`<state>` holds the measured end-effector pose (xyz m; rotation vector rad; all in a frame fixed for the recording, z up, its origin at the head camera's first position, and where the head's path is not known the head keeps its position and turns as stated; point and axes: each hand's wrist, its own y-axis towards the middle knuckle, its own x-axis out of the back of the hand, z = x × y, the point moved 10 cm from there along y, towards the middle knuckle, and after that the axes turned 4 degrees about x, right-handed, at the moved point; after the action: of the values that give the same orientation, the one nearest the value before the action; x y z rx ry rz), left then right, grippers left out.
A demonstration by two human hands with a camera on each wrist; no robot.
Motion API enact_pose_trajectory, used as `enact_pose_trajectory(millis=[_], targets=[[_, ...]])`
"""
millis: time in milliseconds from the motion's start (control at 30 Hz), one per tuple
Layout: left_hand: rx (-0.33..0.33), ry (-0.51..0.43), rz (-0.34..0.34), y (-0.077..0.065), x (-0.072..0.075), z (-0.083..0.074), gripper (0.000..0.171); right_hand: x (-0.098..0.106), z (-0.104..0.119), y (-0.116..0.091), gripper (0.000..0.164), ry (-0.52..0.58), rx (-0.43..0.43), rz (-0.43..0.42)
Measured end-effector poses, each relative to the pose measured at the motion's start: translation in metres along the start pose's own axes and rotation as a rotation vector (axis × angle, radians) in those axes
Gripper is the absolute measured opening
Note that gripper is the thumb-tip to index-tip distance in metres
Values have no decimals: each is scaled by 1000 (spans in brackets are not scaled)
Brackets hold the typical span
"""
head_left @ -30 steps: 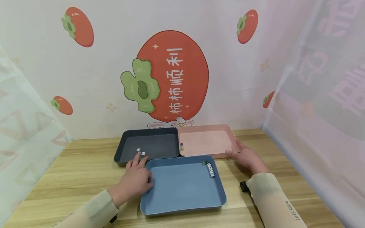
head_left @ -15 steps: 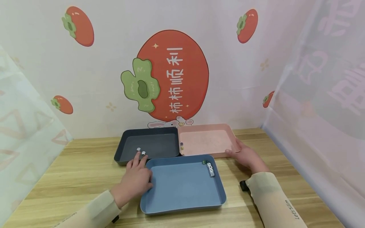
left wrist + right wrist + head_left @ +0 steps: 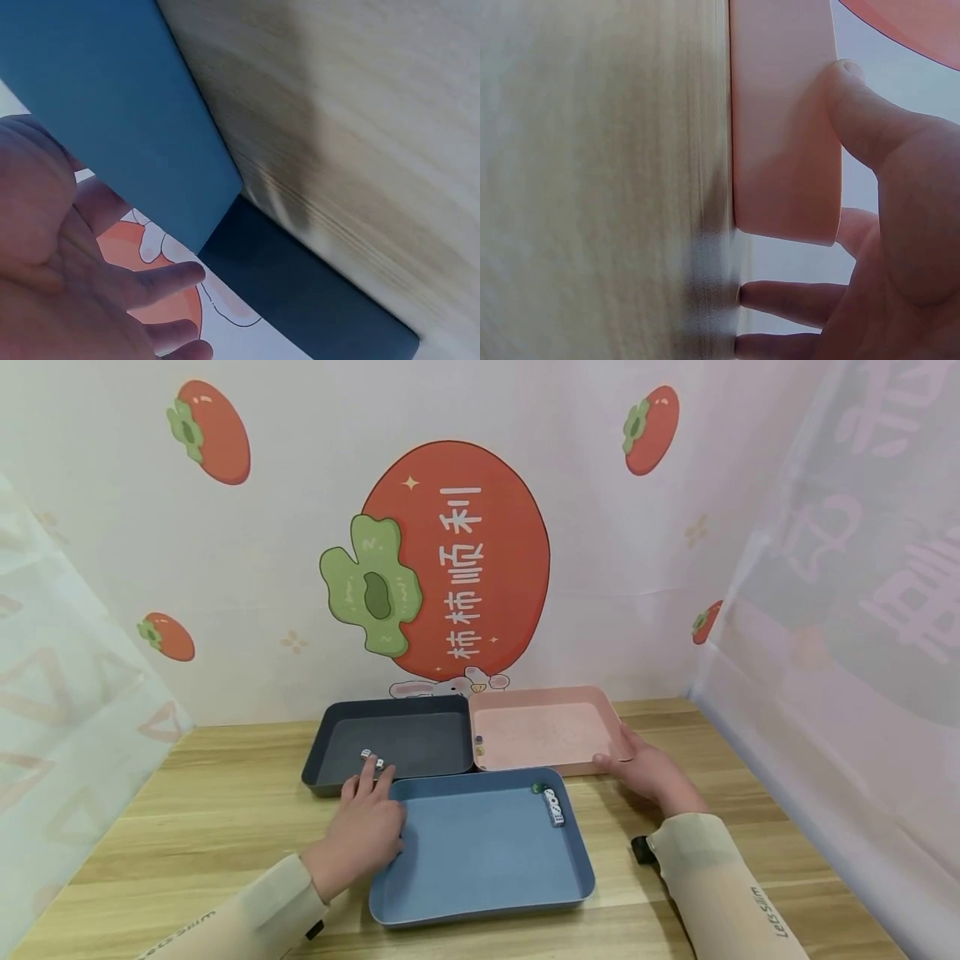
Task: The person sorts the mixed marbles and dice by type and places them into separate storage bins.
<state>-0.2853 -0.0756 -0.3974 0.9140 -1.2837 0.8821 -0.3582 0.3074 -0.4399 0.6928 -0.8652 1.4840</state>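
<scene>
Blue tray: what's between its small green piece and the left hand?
The head view shows only bare tray floor between the left hand and green piece.

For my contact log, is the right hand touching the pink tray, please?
Touching: the right wrist view shows the right hand with its thumb against the pink tray.

Two hands (image 3: 362, 835) show. One black tray (image 3: 431, 739), one pink tray (image 3: 555, 731) and one blue tray (image 3: 480, 856) make three. The black tray holds two white dice (image 3: 366, 753); the blue tray, one green piece (image 3: 537, 787) and three or four dice (image 3: 553, 807); the pink tray, at least two tiny pieces (image 3: 480, 750). The back wall (image 3: 300, 485) bears five persimmons (image 3: 502, 568), one rabbit (image 3: 455, 687).
</scene>
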Motion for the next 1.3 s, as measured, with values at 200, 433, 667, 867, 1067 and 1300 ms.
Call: enact_pose_trajectory(millis=[200, 433, 667, 867, 1067, 1300], targets=[[4, -141, -32, 9, 13, -3, 20, 0, -1, -1, 102, -16, 7, -7], [35, -378, -63, 22, 39, -10, 18, -1, -2, 0, 105, -13, 9, -13], [72, -553, -105, 39, 63, -26, 17, -1, -3, -1, 105, -9, -1, -9], [120, -606, -126, 68, 74, -36, 14, -1, -3, -2, 104, -5, -4, -6], [143, -553, -146, 101, 69, -42, 5, 1, 0, -3, 104, 1, -3, -7], [190, -490, -122, 127, 48, -39, 12, 2, 1, -4, 103, 17, -15, -6]])
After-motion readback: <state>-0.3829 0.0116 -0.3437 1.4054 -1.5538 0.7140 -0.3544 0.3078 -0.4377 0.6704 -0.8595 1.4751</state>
